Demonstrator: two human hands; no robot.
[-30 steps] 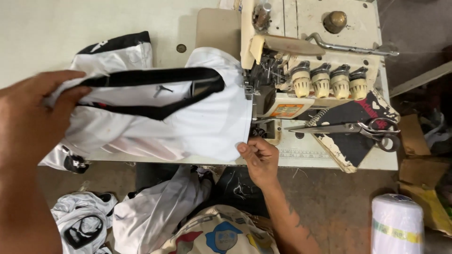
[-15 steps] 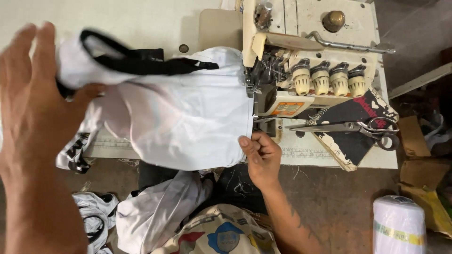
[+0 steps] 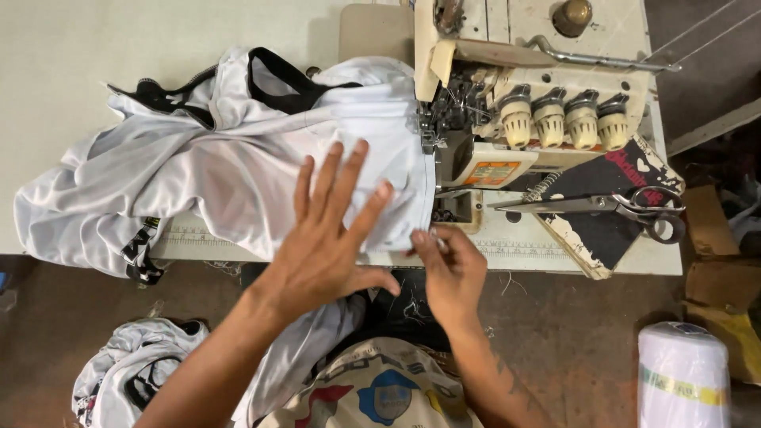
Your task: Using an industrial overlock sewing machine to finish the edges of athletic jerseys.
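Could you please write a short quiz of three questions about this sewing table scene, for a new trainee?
1. True or false: the left hand lies flat, fingers spread, on the white garment.
2. Where are the scissors? A) on the floor B) on the table to the right of the sewing machine C) in the right hand
3. What does the right hand pinch?

Key
1. True.
2. B; they lie partly on a dark booklet.
3. The garment's edge, at the table's front, near the machine's needle area.
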